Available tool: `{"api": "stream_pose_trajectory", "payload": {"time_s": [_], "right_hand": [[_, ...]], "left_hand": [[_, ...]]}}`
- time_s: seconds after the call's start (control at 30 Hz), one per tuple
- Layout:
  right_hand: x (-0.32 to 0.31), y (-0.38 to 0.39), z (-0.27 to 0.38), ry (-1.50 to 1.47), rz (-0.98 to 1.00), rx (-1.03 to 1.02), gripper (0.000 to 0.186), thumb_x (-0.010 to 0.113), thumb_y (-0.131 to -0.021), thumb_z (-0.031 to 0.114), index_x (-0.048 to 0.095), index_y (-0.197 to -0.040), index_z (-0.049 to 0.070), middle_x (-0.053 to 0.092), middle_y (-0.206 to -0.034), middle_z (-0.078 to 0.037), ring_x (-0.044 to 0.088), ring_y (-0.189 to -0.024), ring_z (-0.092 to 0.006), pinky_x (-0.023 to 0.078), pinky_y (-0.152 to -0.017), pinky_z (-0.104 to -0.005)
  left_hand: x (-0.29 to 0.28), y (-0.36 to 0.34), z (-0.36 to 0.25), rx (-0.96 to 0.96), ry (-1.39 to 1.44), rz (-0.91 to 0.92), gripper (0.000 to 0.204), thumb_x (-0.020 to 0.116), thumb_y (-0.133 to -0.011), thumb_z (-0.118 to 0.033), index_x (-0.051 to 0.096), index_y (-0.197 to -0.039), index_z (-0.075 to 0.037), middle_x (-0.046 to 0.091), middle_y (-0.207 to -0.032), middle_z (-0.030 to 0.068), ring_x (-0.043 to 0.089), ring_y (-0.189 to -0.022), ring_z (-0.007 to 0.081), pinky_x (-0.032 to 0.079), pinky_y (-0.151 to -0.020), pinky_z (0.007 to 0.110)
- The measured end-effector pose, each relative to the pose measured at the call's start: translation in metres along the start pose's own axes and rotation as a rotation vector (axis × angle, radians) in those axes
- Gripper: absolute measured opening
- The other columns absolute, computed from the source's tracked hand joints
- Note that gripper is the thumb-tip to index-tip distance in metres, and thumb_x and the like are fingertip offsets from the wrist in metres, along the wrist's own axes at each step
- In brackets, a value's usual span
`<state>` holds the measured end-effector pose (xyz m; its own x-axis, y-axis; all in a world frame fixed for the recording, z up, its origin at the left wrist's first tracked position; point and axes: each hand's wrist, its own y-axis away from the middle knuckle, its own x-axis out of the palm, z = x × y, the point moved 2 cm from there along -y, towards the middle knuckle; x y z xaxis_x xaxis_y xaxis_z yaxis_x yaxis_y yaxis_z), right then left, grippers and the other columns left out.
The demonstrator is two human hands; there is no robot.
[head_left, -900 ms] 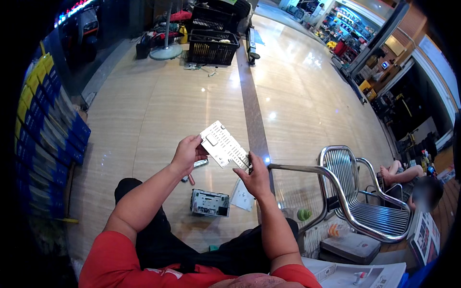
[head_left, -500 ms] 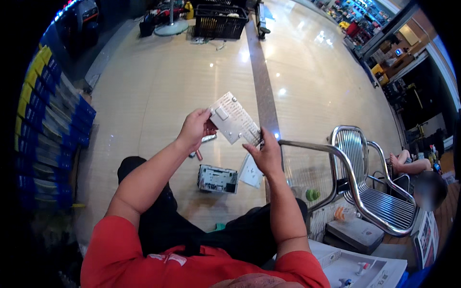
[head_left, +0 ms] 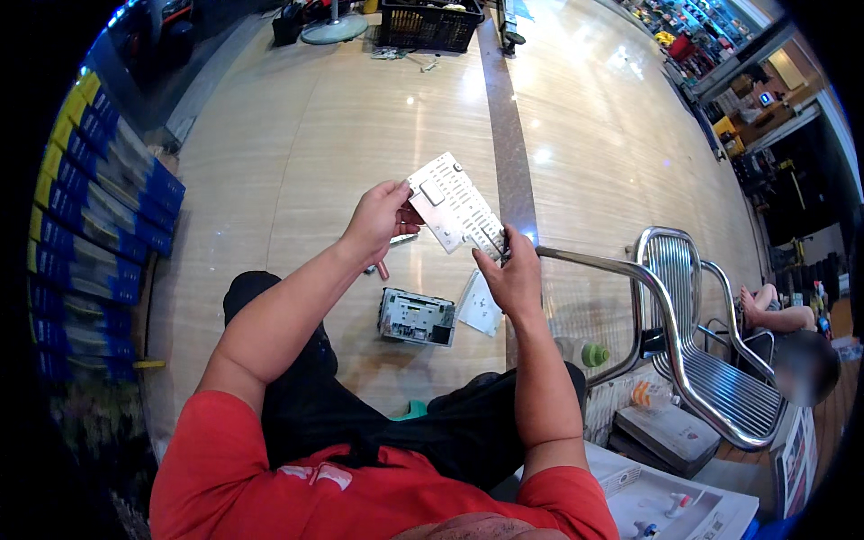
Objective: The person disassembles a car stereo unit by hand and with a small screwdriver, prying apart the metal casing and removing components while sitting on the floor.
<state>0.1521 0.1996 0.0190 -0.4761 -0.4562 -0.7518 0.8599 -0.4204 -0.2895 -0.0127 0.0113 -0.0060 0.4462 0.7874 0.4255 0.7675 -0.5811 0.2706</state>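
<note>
1. Moved higher in view over the last second, along with floor items: flat slotted silver metal plate (head_left: 454,205). Looks mostly like head tilt, with grip unchanged.
2. Meaning for work: still at handling stage, holding plate in the air above floor, in front of body, apart from box.
3. Gripping plate's left corner with bare left hand (head_left: 385,214), thumb on top, fingers curled beneath.
4. Gripping plate's right end with bare right hand (head_left: 515,270). Cannot tell if also holding something dark there.
5. Lying on floor between knees and plate: grey rectangular metal box (head_left: 417,317); just beside it, flat white sheet (head_left: 480,304) with small specks.
6. Poking out below left hand, partly hidden: reddish-brown rod (head_left: 382,270).
7. In the way: curved chrome-tube chair (head_left: 720,400), reaching close beside right hand.
8. Farther off: black plastic basket (head_left: 423,36).
</note>
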Motion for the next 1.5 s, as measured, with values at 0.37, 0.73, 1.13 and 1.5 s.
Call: {"api": "stream_pose_trajectory", "payload": {"time_s": [0.37,0.73,1.13,1.5], "right_hand": [[0.006,0.0,-0.007,-0.144,0.056,0.078,0.049,0.08,-0.083,0.029,0.064,-0.116,-0.003,0.068,-0.094,-0.019,0.067,-0.082,-0.0352,0.053,-0.077,-0.0429],[0.042,0.022,0.014,-1.445,0.734,0.572,0.051,0.057,-0.101,0.042,0.06,-0.126,-0.003,0.061,-0.085,-0.004,0.05,-0.061,-0.0097,0.036,-0.048,-0.0239],[0.061,0.029,0.016,-1.702,0.78,0.843,0.074,0.033,-0.105,0.064,0.058,-0.129,-0.001,0.066,-0.088,-0.009,0.051,-0.059,-0.0128,0.035,-0.046,-0.0249],[0.061,0.022,0.003,-1.209,0.371,0.755,0.059,0.042,-0.105,0.057,0.061,-0.116,0.002,0.065,-0.088,-0.009,0.048,-0.057,-0.0119,0.035,-0.045,-0.0264]], "left_hand": [[0.01,0.009,-0.014,-0.013,0.147,0.111,0.033,0.044,-0.11,-0.034,0.058,-0.117,-0.005,0.068,-0.098,0.0084,0.07,-0.082,0.0189,0.057,-0.071,0.033],[0.01,0.006,-0.006,-0.038,0.121,0.103,0.037,0.04,-0.111,-0.038,0.056,-0.121,-0.007,0.067,-0.106,0.0069,0.067,-0.09,0.0173,0.057,-0.074,0.034],[0.007,0.004,-0.002,0.025,0.117,0.087,0.031,0.038,-0.111,-0.027,0.057,-0.119,-0.004,0.07,-0.111,0.0121,0.071,-0.097,0.0222,0.059,-0.09,0.043],[-0.001,0.004,-0.01,0.086,0.157,-0.065,0.03,0.043,-0.11,-0.027,0.059,-0.113,-0.002,0.07,-0.102,0.0101,0.071,-0.086,0.0196,0.061,-0.076,0.039]]}}
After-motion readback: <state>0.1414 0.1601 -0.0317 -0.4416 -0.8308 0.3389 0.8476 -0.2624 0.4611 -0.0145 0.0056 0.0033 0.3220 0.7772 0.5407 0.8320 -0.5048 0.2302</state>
